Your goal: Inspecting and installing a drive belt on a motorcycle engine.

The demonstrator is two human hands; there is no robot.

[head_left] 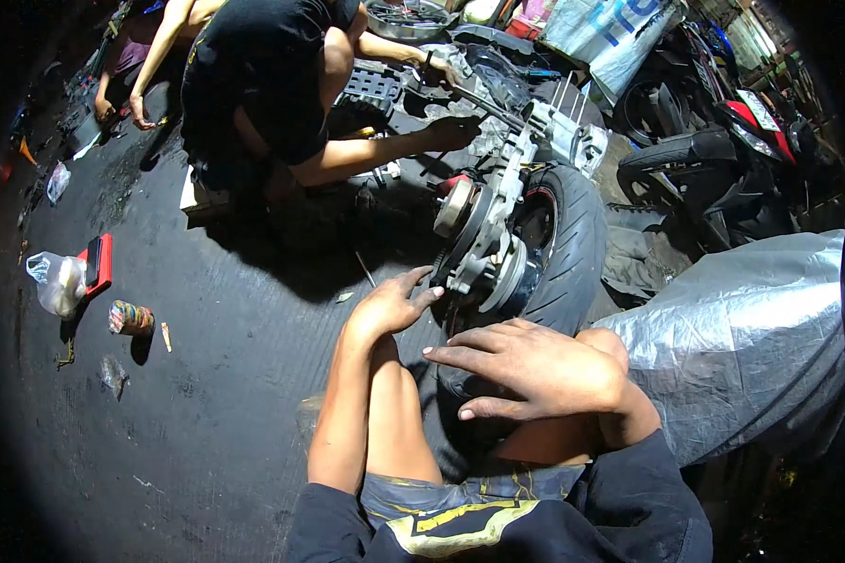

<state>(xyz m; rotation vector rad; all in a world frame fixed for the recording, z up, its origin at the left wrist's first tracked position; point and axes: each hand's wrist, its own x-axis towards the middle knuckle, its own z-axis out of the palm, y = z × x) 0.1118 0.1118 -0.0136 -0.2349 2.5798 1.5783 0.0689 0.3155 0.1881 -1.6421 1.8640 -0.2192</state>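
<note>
the right hand [535, 371] hangs over the near edge of the wheel [577, 249], fingers apart, holding nothing; the left hand [394, 305] is also bare, loosely spread just beside the drive casing [502, 188], whether touching i cannot tell; the wheel stands on the floor [235, 394], its near edge between the knees [394, 385], perhaps to steady it; beyond, a co-worker's hand [443, 71] seems to grip a long bar [488, 105], probably for leverage.

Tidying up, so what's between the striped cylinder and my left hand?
Head view: a small slim piece, dark floor, then a pale scrap near your left hand.
</note>
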